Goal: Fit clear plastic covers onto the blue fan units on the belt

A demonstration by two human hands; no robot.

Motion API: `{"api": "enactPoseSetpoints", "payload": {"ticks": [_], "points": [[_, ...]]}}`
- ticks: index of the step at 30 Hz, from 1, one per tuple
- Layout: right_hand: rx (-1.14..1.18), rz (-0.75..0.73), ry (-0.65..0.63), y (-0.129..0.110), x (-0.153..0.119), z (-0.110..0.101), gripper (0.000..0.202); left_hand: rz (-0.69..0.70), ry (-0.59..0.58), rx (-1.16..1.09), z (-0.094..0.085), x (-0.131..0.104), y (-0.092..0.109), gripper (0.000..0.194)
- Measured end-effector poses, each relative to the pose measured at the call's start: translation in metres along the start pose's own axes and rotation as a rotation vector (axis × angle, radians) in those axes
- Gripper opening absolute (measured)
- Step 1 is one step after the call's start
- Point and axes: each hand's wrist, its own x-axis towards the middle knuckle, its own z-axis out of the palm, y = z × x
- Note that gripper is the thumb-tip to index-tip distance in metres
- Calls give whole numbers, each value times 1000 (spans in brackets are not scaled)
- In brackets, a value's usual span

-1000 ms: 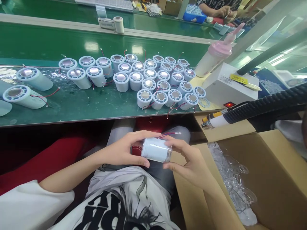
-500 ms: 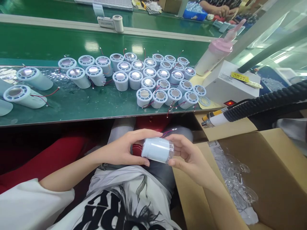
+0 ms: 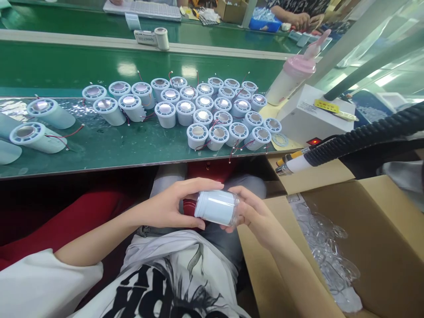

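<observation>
A light blue cylinder with a clear cap around its right end lies sideways between my hands, above my lap. My left hand grips its left end, thumb below and fingers above. Around the clear right end are the bent fingers of my right hand. Beyond them, several similar blue cylinders with round metal discs and thin red wires stand grouped on the green table. A few more cylinders lean or lie at the far left.
An open cardboard box with clear plastic parts is at the right. Above it hangs a black ribbed hose. A white device and pink-topped bottle stand behind. Another person's hands are across the table.
My right hand has turned and closed more around the clear end of the cylinder. My left hand stays almost where it was. The camera view has shifted slightly.
</observation>
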Motion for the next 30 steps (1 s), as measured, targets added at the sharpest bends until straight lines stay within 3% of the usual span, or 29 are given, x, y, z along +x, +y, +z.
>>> {"api": "enactPoseSetpoints", "payload": {"ticks": [9, 13, 17, 20, 24, 26, 28, 30], "points": [[150, 153, -57, 7, 6, 1, 50, 72, -14, 32, -2, 2, 0, 73], [188, 303, -81, 0, 5, 5, 50, 100, -13, 50, -2, 3, -1, 70], [177, 435, -141, 3, 7, 6, 74, 77, 19, 7, 1, 2, 3, 66], [52, 235, -145, 10, 6, 2, 74, -62, 50, -94, 4, 0, 8, 62], [-402, -451, 22, 14, 0, -6, 70, -204, 86, -215, 6, -1, 13, 60], [-672, -716, 19, 13, -3, -10, 62, -225, 83, -224, 6, -1, 13, 61], [-784, -790, -5, 11, -5, -12, 52, -228, 60, -221, 4, 0, 12, 65], [-659, -675, -3, 10, -6, -10, 52, -186, 35, -183, 2, 1, 11, 74]]}}
